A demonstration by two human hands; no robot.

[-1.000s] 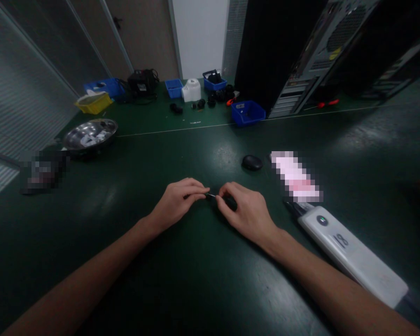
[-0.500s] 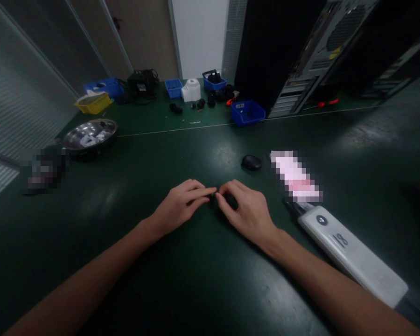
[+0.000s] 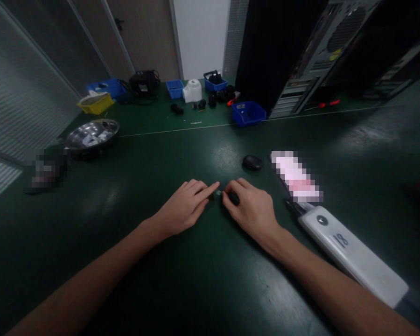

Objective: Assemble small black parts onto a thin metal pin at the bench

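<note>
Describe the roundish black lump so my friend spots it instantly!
On the big green table, look just beyond the person's right hand. There, left of the blurred pinkish patch, sits the black lump: smooth, oval and untouched, whereas the dark thing nearby is held in that hand.

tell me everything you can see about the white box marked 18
The white box is long, round-cornered and looks like plastic. It bears a dark disc near its far end and, nearer, a dark 18. It lies slantwise on the green table, right of the right hand; something dark meets each end.
</note>
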